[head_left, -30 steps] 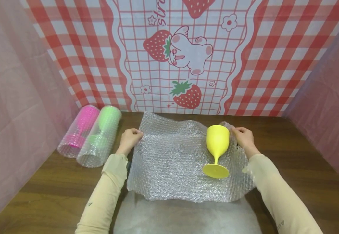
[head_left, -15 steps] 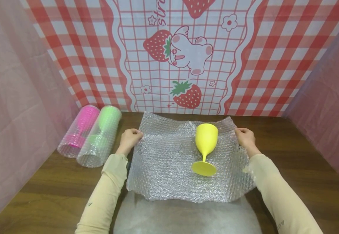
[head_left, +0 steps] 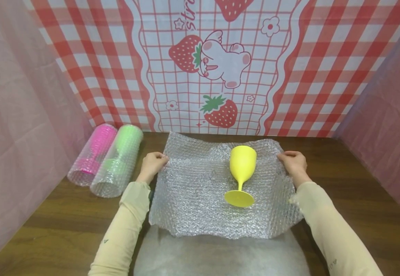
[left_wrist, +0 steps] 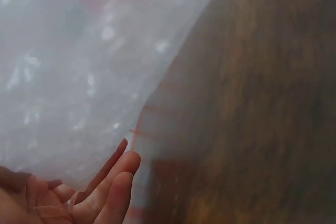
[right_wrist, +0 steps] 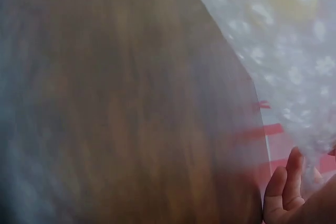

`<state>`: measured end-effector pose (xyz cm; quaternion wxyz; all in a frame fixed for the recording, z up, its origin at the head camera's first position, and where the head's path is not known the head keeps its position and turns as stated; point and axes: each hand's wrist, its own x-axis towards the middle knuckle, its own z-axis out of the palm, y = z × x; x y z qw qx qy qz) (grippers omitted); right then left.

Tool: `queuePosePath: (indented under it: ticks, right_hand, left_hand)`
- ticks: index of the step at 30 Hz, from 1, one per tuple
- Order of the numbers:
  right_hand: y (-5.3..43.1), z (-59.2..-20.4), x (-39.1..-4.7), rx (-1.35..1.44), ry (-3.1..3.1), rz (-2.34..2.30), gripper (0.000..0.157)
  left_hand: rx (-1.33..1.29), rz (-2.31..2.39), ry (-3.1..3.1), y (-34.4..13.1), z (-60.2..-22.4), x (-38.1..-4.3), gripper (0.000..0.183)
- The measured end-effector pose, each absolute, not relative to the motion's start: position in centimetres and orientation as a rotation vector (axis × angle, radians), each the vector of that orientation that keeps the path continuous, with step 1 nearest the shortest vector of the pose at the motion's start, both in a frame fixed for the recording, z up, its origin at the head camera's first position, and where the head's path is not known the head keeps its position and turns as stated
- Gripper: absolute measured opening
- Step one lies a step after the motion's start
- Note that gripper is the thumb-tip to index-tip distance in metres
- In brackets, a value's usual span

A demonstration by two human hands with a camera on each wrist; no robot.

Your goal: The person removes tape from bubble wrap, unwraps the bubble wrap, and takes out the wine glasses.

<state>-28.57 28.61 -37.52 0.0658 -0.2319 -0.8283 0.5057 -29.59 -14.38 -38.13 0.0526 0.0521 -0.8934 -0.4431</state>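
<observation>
A sheet of clear bubble wrap point(head_left: 200, 199) lies spread out, its left and right sides raised a little. On it, right of the middle, a yellow goblet point(head_left: 243, 163) lies with its foot toward the viewer. My left hand point(head_left: 153, 165) pinches the sheet's left edge, and the left wrist view shows the fingers point(left_wrist: 118, 195) at that edge. At the opposite side my right hand point(head_left: 294, 165) pinches the right edge near the far corner. In the right wrist view, the fingers point(right_wrist: 293, 177) are beside the gathered film. Neither hand touches the goblet.
At the left stand or lie two bubble-wrap rolls, one around a pink goblet point(head_left: 101, 142) and one around a green goblet point(head_left: 125, 142). The brown wooden table point(head_left: 351, 199) meets a checked strawberry cloth point(head_left: 300, 96) behind. A grey rounded surface point(head_left: 220, 257) sits in front.
The goblet has shifted left on the sheet, away from my right hand. My right hand has drawn the sheet's right edge outward and slightly right. My left hand stays put.
</observation>
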Motion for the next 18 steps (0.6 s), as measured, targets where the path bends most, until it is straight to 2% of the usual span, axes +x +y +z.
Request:
queuePosePath:
  ticks: [11, 18]
  right_hand:
    - [29.9, -38.0, -28.7, -0.721, -2.541, 1.398, 0.050]
    - [30.4, -38.0, -28.8, -0.564, -2.709, 1.096, 0.043]
  left_hand:
    - [0.169, -1.331, -2.726, -14.6, -38.4, -29.7, 0.025]
    - [0.172, -1.331, -2.726, -14.4, -38.3, -29.5, 0.024]
